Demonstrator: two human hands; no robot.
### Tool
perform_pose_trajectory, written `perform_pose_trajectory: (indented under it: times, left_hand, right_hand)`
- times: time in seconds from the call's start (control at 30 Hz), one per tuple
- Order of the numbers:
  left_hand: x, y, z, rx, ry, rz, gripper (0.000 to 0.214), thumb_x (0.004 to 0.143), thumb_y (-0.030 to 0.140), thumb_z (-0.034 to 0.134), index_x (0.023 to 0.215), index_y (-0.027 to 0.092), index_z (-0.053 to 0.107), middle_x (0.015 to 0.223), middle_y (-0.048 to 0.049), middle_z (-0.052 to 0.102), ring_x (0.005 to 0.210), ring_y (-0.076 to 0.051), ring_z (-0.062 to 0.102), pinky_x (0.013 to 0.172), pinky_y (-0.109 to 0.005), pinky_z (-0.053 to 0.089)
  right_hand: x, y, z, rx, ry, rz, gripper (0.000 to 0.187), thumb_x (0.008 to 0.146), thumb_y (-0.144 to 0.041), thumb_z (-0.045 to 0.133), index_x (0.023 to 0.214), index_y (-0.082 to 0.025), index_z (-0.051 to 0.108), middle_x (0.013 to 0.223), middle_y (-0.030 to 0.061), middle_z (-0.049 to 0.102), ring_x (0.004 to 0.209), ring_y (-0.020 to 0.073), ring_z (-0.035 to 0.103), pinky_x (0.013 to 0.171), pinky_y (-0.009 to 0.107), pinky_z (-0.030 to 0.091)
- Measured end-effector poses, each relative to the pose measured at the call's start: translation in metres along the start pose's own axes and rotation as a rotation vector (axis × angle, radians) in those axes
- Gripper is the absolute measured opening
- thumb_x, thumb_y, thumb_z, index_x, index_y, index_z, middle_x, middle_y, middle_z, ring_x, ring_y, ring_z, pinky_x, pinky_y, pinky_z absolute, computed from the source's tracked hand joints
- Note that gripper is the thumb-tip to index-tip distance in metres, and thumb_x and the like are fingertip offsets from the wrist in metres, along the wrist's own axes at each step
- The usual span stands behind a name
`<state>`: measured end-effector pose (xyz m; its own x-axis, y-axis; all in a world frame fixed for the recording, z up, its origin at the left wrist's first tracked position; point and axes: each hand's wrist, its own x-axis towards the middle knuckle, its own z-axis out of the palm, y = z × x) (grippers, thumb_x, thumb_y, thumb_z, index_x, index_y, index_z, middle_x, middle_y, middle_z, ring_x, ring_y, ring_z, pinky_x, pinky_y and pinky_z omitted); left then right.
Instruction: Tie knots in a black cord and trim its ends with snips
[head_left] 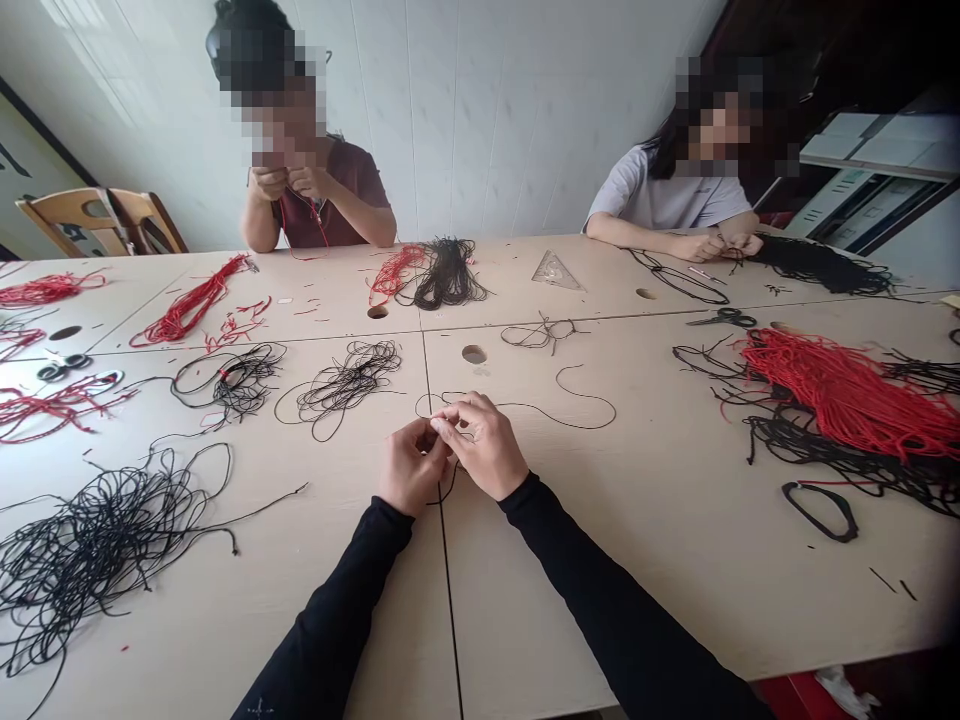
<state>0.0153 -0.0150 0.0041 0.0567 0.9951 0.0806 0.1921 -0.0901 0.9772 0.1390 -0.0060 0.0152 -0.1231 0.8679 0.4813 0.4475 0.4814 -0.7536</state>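
My left hand [409,465] and my right hand [484,443] meet above the beige table [525,560], near its middle seam. Both pinch a thin black cord [577,398], fingers pressed together around it. From my hands the cord curls away to the right across the table in a loose loop, and a short bit hangs below them. Both arms wear black sleeves.
Tangles of black cord lie at left [105,540] and centre-left [349,380]. A big pile of red cord [847,390] over black cord sits at right. Red bundles [187,305] lie further left. Two people sit across, each handling cords. Scissors [724,318] lie far right.
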Motion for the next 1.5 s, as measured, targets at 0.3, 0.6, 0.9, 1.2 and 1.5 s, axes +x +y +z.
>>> perform_pose_trajectory:
  times: [0.3,0.6,0.9,1.2,1.5]
  left_hand:
    - [0.007,0.002,-0.005,-0.493,0.026,-0.29,0.031,0.066,0.039,0.076,0.07,0.013,0.059,0.06,-0.0014,0.062,0.048,-0.013,0.058,0.046,-0.026,0.053]
    - [0.006,0.003,-0.002,-0.562,-0.025,-0.307,0.038,0.061,0.038,0.082,0.08,0.012,0.063,0.068,-0.0035,0.066,0.059,-0.015,0.064,0.055,-0.027,0.057]
    - [0.007,0.0,-0.004,-0.575,0.077,-0.283,0.033,0.064,0.038,0.079,0.075,0.013,0.061,0.065,-0.0006,0.061,0.053,-0.012,0.058,0.049,-0.026,0.056]
    - [0.006,0.005,-0.003,-0.557,0.028,-0.293,0.035,0.062,0.04,0.08,0.077,0.013,0.063,0.067,-0.0011,0.062,0.055,-0.012,0.059,0.049,-0.025,0.056]
    - [0.006,0.004,-0.004,-0.567,0.078,-0.274,0.031,0.064,0.038,0.078,0.072,0.013,0.062,0.062,0.0005,0.059,0.052,-0.011,0.056,0.047,-0.026,0.055]
  right_hand:
    - [0.007,0.022,-0.007,0.516,0.167,0.421,0.024,0.083,-0.041,0.059,0.085,-0.017,0.057,0.071,0.0,0.057,0.063,0.0121,0.05,0.062,0.026,0.043]
    - [0.003,0.017,-0.001,0.452,-0.009,0.379,0.028,0.08,-0.045,0.061,0.083,-0.017,0.063,0.079,0.0036,0.065,0.075,0.0168,0.059,0.071,0.03,0.047]
    - [0.003,0.016,0.0,0.445,-0.07,0.403,0.024,0.078,-0.04,0.06,0.079,-0.016,0.059,0.071,0.0008,0.059,0.064,0.0125,0.051,0.063,0.026,0.042]
    - [0.003,0.017,0.001,0.562,-0.102,0.457,0.029,0.077,-0.044,0.063,0.083,-0.016,0.056,0.069,0.0002,0.061,0.061,0.0115,0.054,0.059,0.025,0.043]
    - [0.002,0.016,0.0,0.528,-0.166,0.419,0.029,0.078,-0.043,0.063,0.083,-0.016,0.057,0.074,0.0025,0.064,0.063,0.0123,0.056,0.062,0.026,0.045]
